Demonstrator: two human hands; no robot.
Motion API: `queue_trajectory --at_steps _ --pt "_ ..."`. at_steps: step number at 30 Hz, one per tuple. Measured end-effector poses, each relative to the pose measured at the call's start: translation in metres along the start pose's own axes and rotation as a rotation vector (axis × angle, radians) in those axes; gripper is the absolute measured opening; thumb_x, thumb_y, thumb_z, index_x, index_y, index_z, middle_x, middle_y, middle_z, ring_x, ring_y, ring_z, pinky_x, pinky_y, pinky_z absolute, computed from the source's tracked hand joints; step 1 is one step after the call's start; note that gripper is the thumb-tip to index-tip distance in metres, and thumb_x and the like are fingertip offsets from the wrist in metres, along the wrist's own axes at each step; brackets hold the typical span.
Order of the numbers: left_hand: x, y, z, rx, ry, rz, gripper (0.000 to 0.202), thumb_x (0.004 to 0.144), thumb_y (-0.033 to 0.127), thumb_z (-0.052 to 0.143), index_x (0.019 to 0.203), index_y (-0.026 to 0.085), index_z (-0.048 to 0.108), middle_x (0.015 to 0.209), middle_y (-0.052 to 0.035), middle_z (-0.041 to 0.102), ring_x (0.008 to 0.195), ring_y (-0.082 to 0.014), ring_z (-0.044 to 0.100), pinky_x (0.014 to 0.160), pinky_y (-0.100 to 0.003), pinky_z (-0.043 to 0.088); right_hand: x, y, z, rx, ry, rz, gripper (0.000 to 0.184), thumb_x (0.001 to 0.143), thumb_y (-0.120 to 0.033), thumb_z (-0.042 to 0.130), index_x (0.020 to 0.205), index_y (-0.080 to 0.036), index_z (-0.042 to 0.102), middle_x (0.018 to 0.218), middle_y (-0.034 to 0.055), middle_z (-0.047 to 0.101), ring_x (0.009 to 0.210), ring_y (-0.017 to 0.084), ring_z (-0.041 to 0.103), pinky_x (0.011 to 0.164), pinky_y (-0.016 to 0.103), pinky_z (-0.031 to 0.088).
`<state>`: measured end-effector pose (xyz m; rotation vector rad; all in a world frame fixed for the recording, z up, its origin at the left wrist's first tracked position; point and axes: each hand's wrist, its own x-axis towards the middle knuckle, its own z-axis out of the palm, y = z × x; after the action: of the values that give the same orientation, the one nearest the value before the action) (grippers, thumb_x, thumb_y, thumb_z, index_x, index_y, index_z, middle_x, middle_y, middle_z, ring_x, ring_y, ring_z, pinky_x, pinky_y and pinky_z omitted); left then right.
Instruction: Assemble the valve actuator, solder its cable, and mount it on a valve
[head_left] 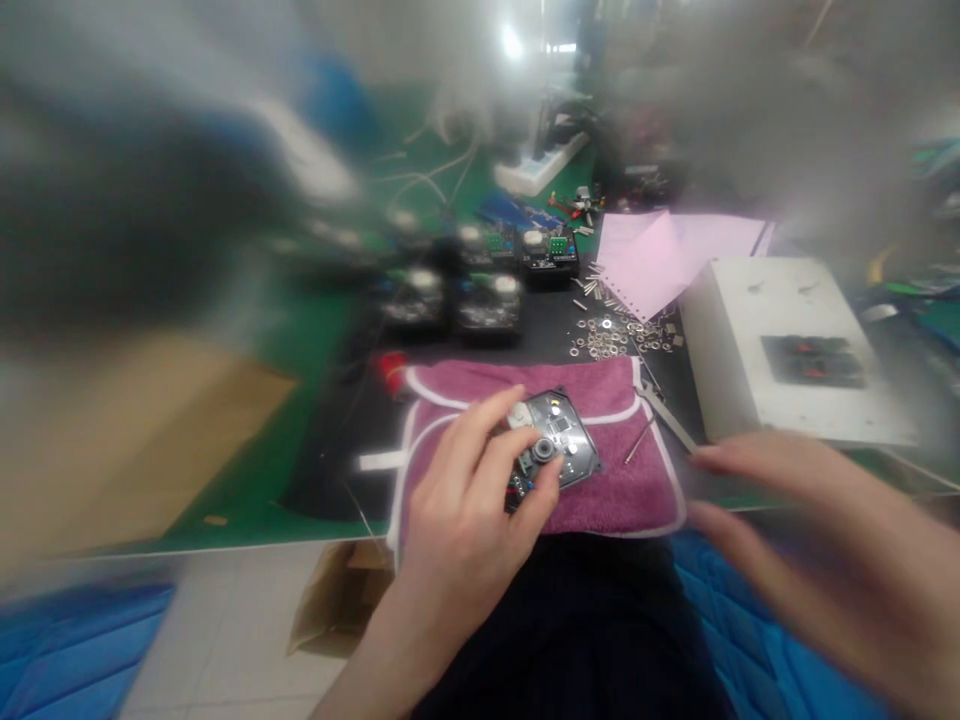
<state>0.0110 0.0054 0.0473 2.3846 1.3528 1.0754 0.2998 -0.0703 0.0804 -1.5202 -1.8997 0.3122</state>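
Note:
My left hand (472, 490) is closed round a square circuit board module (571, 450) in a dark housing. Its thumb and fingers are at a round black threaded part (544, 450) on the board. The module is over a folded purple towel (607, 500) with white edging. My right hand (810, 530) is off the towel's right side, thumb and forefinger apart, with nothing visible between them. A spanner (671, 418) lies by its fingertip; whether they touch I cannot tell. A thin metal rod (640, 440) rests on the towel.
Behind the towel lie loose washers (611, 338) and small metal pins (592, 285). Several black modules (551, 258) stand at the back. Pink paper (652, 255) and a white box (780, 300) are at right, a power strip (541, 165) further back, cardboard (135, 430) at left.

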Motion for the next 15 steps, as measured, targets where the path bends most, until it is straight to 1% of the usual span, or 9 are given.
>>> queue_trajectory --at_steps 1,3,4,6,8,9,12,15 --pt "0.000 0.000 -0.003 0.043 -0.021 0.031 0.033 0.092 0.020 0.078 0.122 0.023 0.066 0.153 -0.0101 0.064 0.133 -0.0300 0.068 0.115 -0.047 0.056 0.009 -0.006 0.017 -0.013 -0.069 -0.074 0.050 0.096 -0.038 0.076 0.144 -0.041 0.062 0.128 0.0048 0.072 0.109 0.034 0.072 0.090 0.055 0.067" --pt "0.000 0.001 -0.008 0.105 -0.068 0.075 0.035 0.093 0.021 0.077 0.126 0.023 0.065 0.158 -0.0115 0.060 0.134 -0.0335 0.066 0.116 -0.052 0.056 0.031 -0.012 0.048 0.033 -0.155 -0.130 0.058 0.100 -0.038 0.074 0.153 -0.035 0.051 0.143 0.0080 0.065 0.130 0.035 0.064 0.107 0.056 0.062" --pt "0.001 0.001 -0.011 0.113 -0.089 0.081 0.034 0.094 0.022 0.076 0.127 0.022 0.065 0.159 -0.0120 0.059 0.134 -0.0343 0.066 0.115 -0.053 0.056 0.041 -0.012 0.061 0.059 -0.173 -0.153 0.065 0.100 -0.041 0.075 0.157 -0.033 0.045 0.150 0.0094 0.060 0.138 0.035 0.060 0.114 0.057 0.058" --pt "0.003 0.002 -0.014 0.076 -0.119 0.065 0.030 0.096 0.020 0.073 0.125 0.021 0.065 0.157 -0.0124 0.059 0.134 -0.0334 0.066 0.113 -0.051 0.057 0.058 -0.009 0.080 0.109 -0.240 -0.184 0.080 0.097 -0.045 0.079 0.163 -0.030 0.036 0.160 0.0116 0.050 0.149 0.036 0.050 0.123 0.059 0.049" --pt "0.004 0.001 -0.014 -0.006 -0.123 0.038 0.026 0.097 0.018 0.071 0.122 0.021 0.065 0.152 -0.0124 0.061 0.133 -0.0303 0.065 0.112 -0.047 0.058 0.067 -0.006 0.092 0.154 -0.285 -0.212 0.089 0.095 -0.044 0.082 0.166 -0.028 0.030 0.166 0.0131 0.044 0.154 0.036 0.044 0.127 0.059 0.045" --pt "0.005 0.001 -0.013 -0.047 -0.112 0.027 0.024 0.097 0.017 0.071 0.121 0.020 0.065 0.148 -0.0122 0.062 0.132 -0.0285 0.065 0.112 -0.045 0.058 0.069 -0.006 0.096 0.172 -0.296 -0.222 0.090 0.095 -0.042 0.081 0.166 -0.028 0.028 0.166 0.0138 0.043 0.154 0.036 0.043 0.127 0.058 0.045" --pt "0.003 -0.003 -0.009 -0.119 -0.059 0.012 0.024 0.098 0.015 0.070 0.121 0.019 0.065 0.139 -0.0113 0.062 0.128 -0.0244 0.065 0.111 -0.040 0.057 0.069 -0.006 0.102 0.192 -0.307 -0.232 0.087 0.094 -0.042 0.082 0.164 -0.026 0.032 0.163 0.0158 0.046 0.152 0.036 0.046 0.125 0.057 0.048" --pt "0.000 -0.005 -0.004 -0.152 -0.040 -0.009 0.024 0.097 0.014 0.071 0.120 0.019 0.065 0.135 -0.0099 0.059 0.126 -0.0226 0.064 0.110 -0.038 0.057 0.067 -0.007 0.104 0.181 -0.304 -0.228 0.088 0.092 -0.048 0.085 0.160 -0.022 0.036 0.158 0.0181 0.049 0.147 0.038 0.050 0.121 0.057 0.050"
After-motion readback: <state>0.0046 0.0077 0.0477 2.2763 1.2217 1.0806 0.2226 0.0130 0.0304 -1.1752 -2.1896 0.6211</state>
